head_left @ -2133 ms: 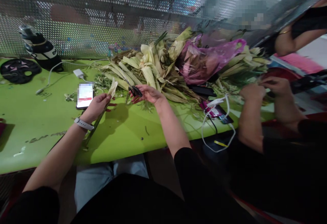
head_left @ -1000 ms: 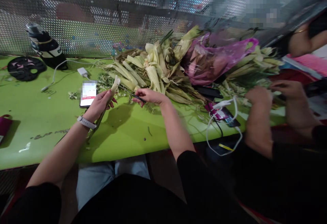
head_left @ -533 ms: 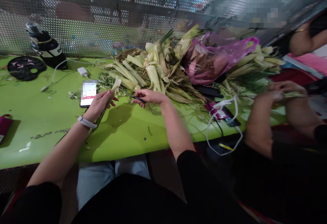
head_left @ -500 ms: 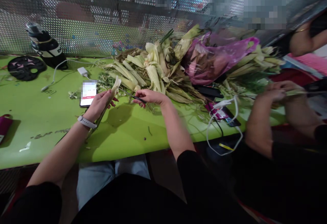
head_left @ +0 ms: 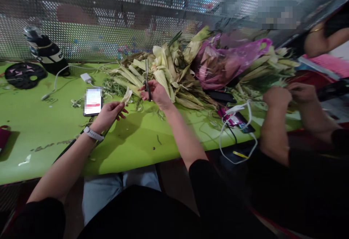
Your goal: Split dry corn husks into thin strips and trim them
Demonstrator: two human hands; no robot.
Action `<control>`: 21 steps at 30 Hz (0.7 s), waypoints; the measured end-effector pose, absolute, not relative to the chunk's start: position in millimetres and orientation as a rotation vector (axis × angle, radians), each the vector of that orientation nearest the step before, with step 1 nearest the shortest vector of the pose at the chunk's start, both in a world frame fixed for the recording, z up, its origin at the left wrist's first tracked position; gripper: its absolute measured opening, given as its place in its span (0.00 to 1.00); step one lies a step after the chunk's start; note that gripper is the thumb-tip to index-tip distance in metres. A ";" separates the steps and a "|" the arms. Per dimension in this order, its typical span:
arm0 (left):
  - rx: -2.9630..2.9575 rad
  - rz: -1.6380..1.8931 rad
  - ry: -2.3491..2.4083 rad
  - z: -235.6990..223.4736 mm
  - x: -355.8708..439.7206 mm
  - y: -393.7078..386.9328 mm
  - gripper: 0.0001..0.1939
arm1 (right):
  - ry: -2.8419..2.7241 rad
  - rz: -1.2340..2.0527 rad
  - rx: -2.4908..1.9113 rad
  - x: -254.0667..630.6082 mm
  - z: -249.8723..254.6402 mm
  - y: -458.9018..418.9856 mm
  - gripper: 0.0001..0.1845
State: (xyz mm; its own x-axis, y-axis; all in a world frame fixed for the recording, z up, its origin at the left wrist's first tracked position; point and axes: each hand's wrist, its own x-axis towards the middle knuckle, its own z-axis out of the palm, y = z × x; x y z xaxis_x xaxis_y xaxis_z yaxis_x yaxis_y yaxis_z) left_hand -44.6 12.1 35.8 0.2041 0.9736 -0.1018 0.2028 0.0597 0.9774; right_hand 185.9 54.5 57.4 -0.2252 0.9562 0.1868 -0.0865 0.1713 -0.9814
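Showing beneath the near edge of the green table [head_left: 136,150] are the person's light-blue jeans [head_left: 102,195]. At the right of that edge a white cable [head_left: 221,153] loops down. Over the table, the left hand [head_left: 109,114], with a pale watch [head_left: 93,134] at its wrist, has its fingers closed on a strip of corn husk [head_left: 127,95], whose pale end sticks out past them. A little farther off, the right hand [head_left: 159,95] has its fingers around the handles of the scissors [head_left: 147,82], blades pointing away, apart from the strip. Beyond the left hand lies a lit phone [head_left: 93,102]; well to the right, a co-worker's hands [head_left: 276,97] are close together, what they hold too blurred to tell. Farther back spreads a heap of husks [head_left: 163,75], with a purple plastic bag [head_left: 218,64] among it toward the right. Behind on the left stands a dark bottle [head_left: 49,53], and a perforated metal panel [head_left: 95,13] rises along the back
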 end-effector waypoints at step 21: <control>1.536 0.776 1.195 34.6 -36.6 6.2 0.15 | -1.562 1.036 -1.048 159.1 36.3 50.7 0.25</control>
